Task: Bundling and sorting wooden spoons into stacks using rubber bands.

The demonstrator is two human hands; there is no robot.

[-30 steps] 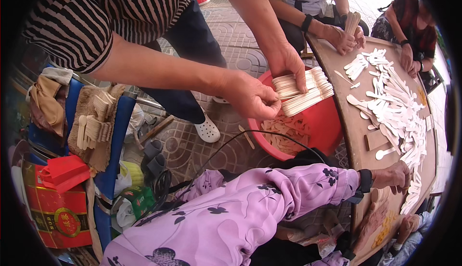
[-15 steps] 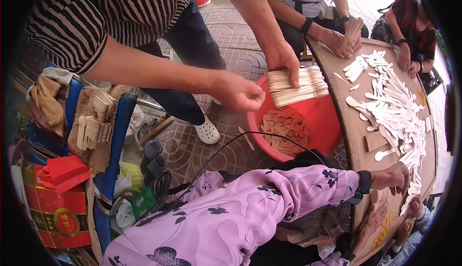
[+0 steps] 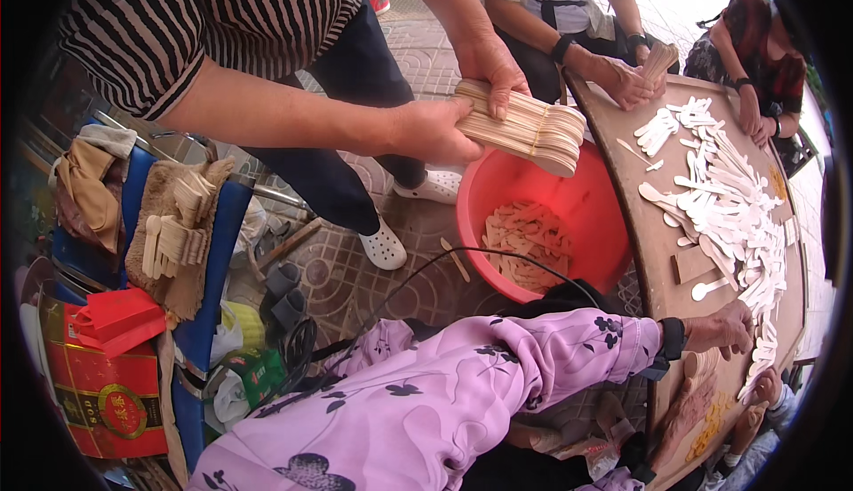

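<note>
Head view: paved floor [image 3: 355, 278], outdoors, crowded. Round brown desk [image 3: 657, 251] on the right, its near edge curving past a red basin [image 3: 586, 215] that touches it. Little free room: blue chair [image 3: 213, 251] and red box [image 3: 98, 384] on the left.

Pale wooden sticks [image 3: 737, 215] are strewn across the desk. Left hand [image 3: 720, 327], in a purple sleeve, rests at the desk edge beside them. Right hand [image 3: 684, 411] sits lower, half hidden. The hands are apart; can't tell the grip on either.

A standing person's two hands clamp a stick bundle [image 3: 524, 127] over the basin.

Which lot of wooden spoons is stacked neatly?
The bundle the striped-shirted person holds above the red basin; the rest lie loose.
</note>
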